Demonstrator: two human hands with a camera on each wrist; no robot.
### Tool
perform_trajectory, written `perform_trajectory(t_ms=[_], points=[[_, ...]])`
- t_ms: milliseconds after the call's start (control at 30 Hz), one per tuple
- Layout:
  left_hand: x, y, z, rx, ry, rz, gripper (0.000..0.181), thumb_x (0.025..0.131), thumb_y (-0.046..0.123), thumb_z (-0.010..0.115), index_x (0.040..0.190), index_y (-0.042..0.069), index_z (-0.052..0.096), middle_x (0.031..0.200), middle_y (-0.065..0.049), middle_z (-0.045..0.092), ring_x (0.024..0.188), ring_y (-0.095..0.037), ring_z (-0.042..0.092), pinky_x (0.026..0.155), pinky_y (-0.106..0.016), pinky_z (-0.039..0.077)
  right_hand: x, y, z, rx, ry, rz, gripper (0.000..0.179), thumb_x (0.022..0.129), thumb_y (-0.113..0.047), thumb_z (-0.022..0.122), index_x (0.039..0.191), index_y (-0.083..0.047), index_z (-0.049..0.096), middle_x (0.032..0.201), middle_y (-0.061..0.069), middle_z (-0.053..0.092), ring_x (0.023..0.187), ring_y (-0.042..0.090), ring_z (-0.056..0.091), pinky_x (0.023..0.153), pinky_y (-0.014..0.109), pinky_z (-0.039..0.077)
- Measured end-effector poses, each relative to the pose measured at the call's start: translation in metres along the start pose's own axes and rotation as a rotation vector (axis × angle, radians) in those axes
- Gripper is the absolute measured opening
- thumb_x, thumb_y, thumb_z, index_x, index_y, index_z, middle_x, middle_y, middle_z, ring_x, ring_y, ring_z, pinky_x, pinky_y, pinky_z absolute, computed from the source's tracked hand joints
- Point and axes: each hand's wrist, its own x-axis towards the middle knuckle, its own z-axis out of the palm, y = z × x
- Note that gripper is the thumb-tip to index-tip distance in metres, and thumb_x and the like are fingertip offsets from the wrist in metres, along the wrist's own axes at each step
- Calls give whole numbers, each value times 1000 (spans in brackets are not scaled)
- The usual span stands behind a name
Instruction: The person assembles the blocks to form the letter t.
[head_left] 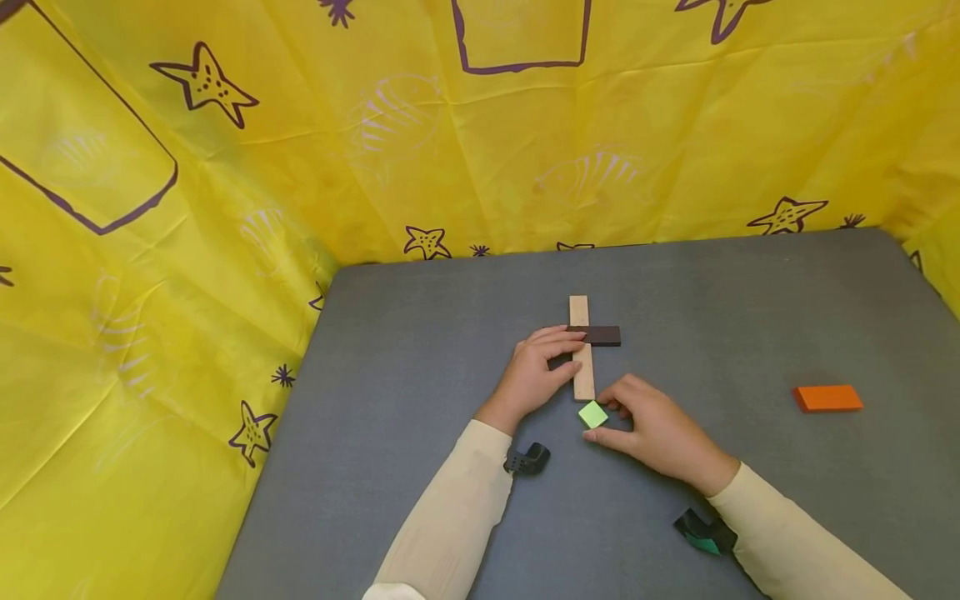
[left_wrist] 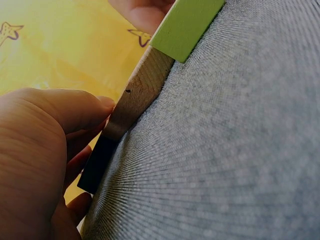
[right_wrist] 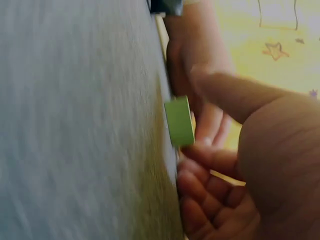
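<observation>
A pale wooden block (head_left: pixel 583 382) lies lengthwise on the table, with a dark brown block (head_left: pixel 603 336) crosswise at its far end. Beyond the dark block, another stretch of pale wood (head_left: pixel 578 309) continues the line. My left hand (head_left: pixel 534 372) rests its fingertips over the dark block's left end, its thumb (left_wrist: pixel 92 107) touching the pale block's side. A small light green block (head_left: pixel 592 414) sits turned cornerwise at the near end. Around it is my right hand (head_left: pixel 651 427), index fingertip right at one corner and thumb a little apart from it in the right wrist view.
An orange block (head_left: pixel 828 398) lies alone on the right side of the grey table (head_left: pixel 420 350). A yellow patterned cloth (head_left: pixel 495 158) hangs behind the table and along its left side. Black wrist cameras (head_left: pixel 528 459) hang below both forearms, close over the tabletop.
</observation>
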Motion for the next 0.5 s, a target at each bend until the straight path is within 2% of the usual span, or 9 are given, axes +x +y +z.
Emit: perform_trajectory(t_ms=[267,500], points=[[-1,2,-1,-4,0,-4,36,104,18,78,140,12,77,148,5,67,150,-10,44,126,-49,25,-1,-8,4,-60,48,14,23,89,-18,93,97,-14,72,93,-5,57,83,12,53,73,36,50],[-1,1,0,-9,3,-8,35,104,18,78,139,11,77,148,5,67,150,-8,44,126,-50,26,-3,-9,6,-83,61,2,25,88,-14,93,92,-15,68,91,-5,55,80,11,50,70,34,48]])
